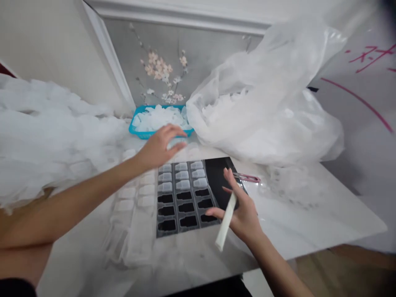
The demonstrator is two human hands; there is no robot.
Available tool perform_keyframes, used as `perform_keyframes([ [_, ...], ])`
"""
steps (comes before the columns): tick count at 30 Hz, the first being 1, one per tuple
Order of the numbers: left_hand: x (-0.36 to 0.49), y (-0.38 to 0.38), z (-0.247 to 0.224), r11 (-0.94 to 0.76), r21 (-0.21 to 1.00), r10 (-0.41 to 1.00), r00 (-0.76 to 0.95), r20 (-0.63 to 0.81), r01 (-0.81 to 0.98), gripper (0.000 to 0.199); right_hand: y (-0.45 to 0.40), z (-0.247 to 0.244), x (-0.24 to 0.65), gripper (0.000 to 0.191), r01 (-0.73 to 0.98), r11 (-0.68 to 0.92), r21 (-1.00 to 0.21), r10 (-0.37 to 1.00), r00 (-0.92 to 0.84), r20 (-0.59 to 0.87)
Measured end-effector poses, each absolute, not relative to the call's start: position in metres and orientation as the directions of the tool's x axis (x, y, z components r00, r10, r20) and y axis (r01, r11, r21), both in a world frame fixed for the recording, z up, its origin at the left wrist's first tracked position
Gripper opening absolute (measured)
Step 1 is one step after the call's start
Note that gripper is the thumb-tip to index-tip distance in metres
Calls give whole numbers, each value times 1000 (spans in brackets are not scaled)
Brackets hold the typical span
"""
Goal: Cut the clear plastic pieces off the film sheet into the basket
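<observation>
The fingers [229, 175] of the right hand [244, 218] close narrowly on a white strip [225, 220]. The left hand's [161, 148] fingers [176, 131] curve over a translucent plastic piece [177, 143]; whether they grip it, I cannot tell. Between the hands lies a black tray [185, 210] with bottle-shaped cells, the far ones filled. Farther off on the desk [309, 218] sit a blue basket [136, 123] of translucent pieces and, right, a white plastic bag [262, 107].

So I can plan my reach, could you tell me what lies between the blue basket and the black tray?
The left hand lies between them in the head view, over the white tabletop.
</observation>
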State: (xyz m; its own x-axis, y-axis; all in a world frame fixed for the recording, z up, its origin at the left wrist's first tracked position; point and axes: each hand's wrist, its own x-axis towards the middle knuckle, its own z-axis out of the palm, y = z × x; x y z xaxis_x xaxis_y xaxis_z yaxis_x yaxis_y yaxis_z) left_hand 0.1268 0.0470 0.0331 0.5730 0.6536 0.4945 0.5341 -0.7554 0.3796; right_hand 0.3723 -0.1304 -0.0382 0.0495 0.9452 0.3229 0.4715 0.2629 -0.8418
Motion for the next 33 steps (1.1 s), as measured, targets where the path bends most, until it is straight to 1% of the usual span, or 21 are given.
perform_keyframes([
  [2,130,-12,33,-786,485,584,719,377,384,24,-127,-28,361,116,567,357,-742,913,-46,404],
  [4,135,-57,31,-793,551,480,824,302,260,26,-124,-19,353,113,629,401,-666,898,-127,421],
  [6,140,-84,26,-782,587,432,862,265,212,26,-124,-13,346,108,669,437,-601,886,-205,416],
  [8,141,-93,22,-769,607,425,869,253,199,23,-126,-10,342,105,690,476,-545,867,-266,421],
  [9,139,-93,21,-753,629,434,863,258,190,23,-127,-10,341,103,692,485,-535,862,-277,424],
  [10,134,-90,21,-726,663,460,845,271,183,23,-129,-11,341,100,687,481,-544,865,-272,422],
  [11,128,-86,23,-683,707,511,812,283,183,23,-131,-11,342,95,675,458,-578,879,-248,407],
  [13,108,-74,28,-550,802,678,685,267,231,24,-135,-13,343,78,594,354,-723,932,-164,323],
  [14,95,-68,29,-478,832,762,604,233,282,25,-136,-14,343,70,511,272,-815,962,-126,242],
  [15,81,-62,29,-408,843,828,531,180,351,25,-137,-15,341,67,406,179,-896,983,-105,149],
  [16,68,-57,26,-350,834,868,482,119,426,24,-138,-16,337,68,295,87,-952,994,-95,61],
  [17,55,-54,21,-316,807,886,460,62,500,22,-137,-16,331,68,197,5,-980,996,-91,-13],
  [18,43,-53,14,-312,764,886,463,20,564,21,-136,-16,323,64,126,-59,-990,993,-94,-71],
  [19,33,-54,5,-341,715,875,484,5,610,22,-133,-16,314,54,82,-108,-991,987,-107,-117],
  [20,26,-56,-5,-393,664,858,514,15,636,22,-129,-16,304,43,62,-146,-987,981,-123,-153],
  [22,18,-65,-26,-523,569,807,584,90,635,22,-120,-20,284,29,61,-212,-975,961,-168,-220],
  [25,19,-78,-50,-661,457,731,647,216,595,23,-106,-33,259,19,117,-253,-961,926,-260,-275],
  [27,21,-82,-61,-710,399,697,662,276,580,23,-99,-43,250,16,194,-211,-958,906,-329,-266],
  [29,22,-84,-67,-735,362,676,661,326,573,22,-95,-51,245,11,294,-79,-952,897,-396,-197],
  [31,21,-83,-70,-736,366,677,645,355,570,22,-93,-56,243,15,364,88,-927,890,-446,-90],
  [33,20,-83,-71,-720,403,693,621,366,565,21,-92,-58,242,16,386,184,-904,880,-475,-24],
])
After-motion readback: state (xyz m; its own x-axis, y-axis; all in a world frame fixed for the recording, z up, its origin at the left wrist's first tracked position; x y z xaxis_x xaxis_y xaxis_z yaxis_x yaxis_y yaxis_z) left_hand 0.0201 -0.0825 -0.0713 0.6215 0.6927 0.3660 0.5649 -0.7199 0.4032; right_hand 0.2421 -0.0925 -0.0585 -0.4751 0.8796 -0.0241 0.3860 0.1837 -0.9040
